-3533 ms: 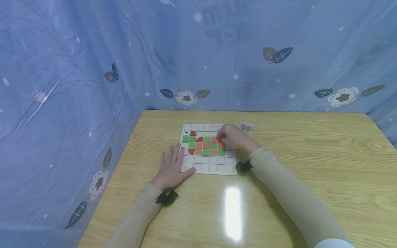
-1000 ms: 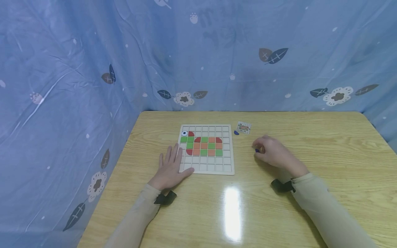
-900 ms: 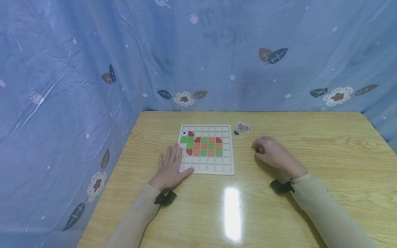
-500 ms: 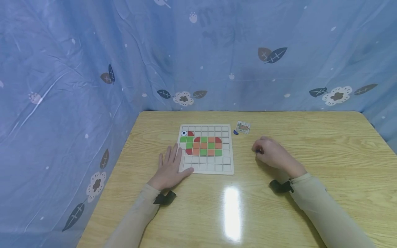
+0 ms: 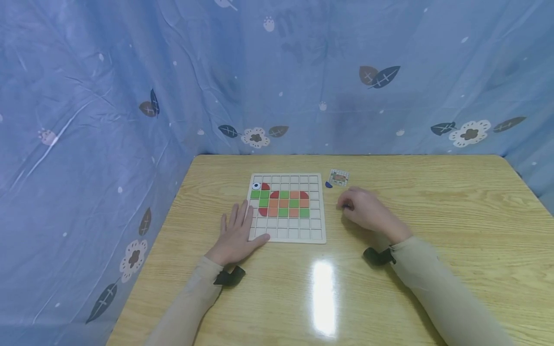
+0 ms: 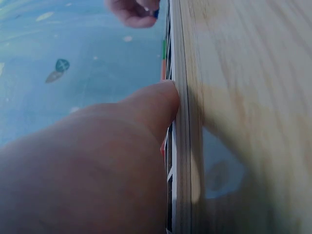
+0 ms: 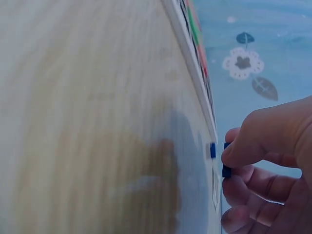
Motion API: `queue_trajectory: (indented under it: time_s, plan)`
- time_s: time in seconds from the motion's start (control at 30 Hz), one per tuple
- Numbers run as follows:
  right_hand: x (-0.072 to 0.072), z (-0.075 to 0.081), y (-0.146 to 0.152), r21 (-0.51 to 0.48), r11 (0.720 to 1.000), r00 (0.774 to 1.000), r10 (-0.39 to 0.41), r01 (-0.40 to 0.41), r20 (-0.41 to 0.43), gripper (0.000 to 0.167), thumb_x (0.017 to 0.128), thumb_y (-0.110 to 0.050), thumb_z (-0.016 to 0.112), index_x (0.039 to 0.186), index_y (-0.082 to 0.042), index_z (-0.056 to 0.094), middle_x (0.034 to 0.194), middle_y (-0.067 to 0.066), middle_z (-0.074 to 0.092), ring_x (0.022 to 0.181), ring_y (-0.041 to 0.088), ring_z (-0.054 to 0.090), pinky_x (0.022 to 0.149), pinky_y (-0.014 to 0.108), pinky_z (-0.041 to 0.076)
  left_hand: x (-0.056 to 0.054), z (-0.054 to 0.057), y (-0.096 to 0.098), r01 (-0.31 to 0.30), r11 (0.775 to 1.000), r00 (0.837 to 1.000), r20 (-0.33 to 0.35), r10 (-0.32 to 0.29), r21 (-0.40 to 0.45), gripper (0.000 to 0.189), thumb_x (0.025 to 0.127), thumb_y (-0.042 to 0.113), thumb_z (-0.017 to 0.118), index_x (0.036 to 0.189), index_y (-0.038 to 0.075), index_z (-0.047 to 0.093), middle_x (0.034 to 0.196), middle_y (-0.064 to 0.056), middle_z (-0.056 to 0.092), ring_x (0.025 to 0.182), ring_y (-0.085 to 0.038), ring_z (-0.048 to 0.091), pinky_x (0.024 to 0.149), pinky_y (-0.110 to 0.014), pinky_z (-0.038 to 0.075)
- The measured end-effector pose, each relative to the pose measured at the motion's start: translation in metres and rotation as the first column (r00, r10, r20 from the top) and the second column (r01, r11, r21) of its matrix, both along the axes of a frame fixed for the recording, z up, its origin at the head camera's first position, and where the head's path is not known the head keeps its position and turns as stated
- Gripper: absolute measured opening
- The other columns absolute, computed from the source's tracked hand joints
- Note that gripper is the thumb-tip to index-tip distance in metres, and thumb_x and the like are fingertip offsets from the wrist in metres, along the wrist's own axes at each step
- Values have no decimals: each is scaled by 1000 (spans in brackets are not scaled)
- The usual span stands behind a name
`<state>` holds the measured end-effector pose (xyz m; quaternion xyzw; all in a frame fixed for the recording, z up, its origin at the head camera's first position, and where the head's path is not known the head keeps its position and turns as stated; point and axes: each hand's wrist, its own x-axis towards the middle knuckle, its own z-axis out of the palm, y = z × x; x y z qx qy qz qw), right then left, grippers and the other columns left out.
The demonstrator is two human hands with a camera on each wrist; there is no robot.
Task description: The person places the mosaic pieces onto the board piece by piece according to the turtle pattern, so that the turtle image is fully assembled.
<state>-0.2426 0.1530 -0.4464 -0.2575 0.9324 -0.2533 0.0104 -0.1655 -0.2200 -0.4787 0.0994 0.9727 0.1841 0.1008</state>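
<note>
My left hand (image 5: 235, 238) rests with spread, straight fingers on the left edge of the white grid board (image 5: 287, 235); its thumb lies over the front rim. Green, orange and red tiles (image 5: 283, 203) fill part of the grid, along with one round eye tile (image 5: 256, 186). To the right of the board, my right hand (image 5: 365, 209) pinches a small blue tile (image 7: 227, 165) between thumb and fingers, just above the table. A second blue tile (image 5: 329, 184), rounded on one side, lies on the table beside the small picture card (image 5: 339, 177).
The wooden table (image 5: 433, 202) reaches back to a blue patterned curtain (image 5: 303, 96), which also hangs along the left side. A bright light reflection lies on the table in front of the board. Both wrists wear dark camera mounts.
From the board's upper right, my right hand moved right to the table, picked up a blue tile, and has now shifted slightly back left. A red tile shows where it was. My left hand stayed put.
</note>
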Motion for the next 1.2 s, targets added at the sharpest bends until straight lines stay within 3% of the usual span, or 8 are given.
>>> queue_trajectory:
  time_s: [0.27, 0.67, 1.2]
  plan:
    - [-9, 2, -29, -74, 997, 999, 37, -37, 4, 14, 87, 2, 68, 96, -5, 76, 100, 9, 73, 92, 25, 64, 85, 46, 55, -1, -1, 0, 2, 1000, 1000, 2, -2, -9, 106, 98, 74, 46, 168, 9, 1, 176, -8, -12, 162, -35, -15, 124, -68, -6]
    - [-25, -9, -58, -153, 985, 994, 92, -81, 63, 21, 87, 4, 65, 99, -9, 76, 103, 6, 73, 102, 25, 67, 95, 47, 54, -2, -1, -2, 7, 1000, 1000, 10, -7, -3, 106, 98, 75, 45, 168, 9, 0, 176, -7, -14, 161, -35, -16, 124, -68, -8]
    - [-26, -8, -69, -57, 996, 995, 71, -67, 70, 17, 88, 3, 68, 101, -6, 76, 108, 9, 72, 109, 30, 67, 100, 49, 54, -2, -2, -2, 8, 1000, 1000, 3, -7, -8, 106, 97, 76, 44, 168, 9, 0, 176, -7, -13, 162, -34, -17, 124, -68, -8]
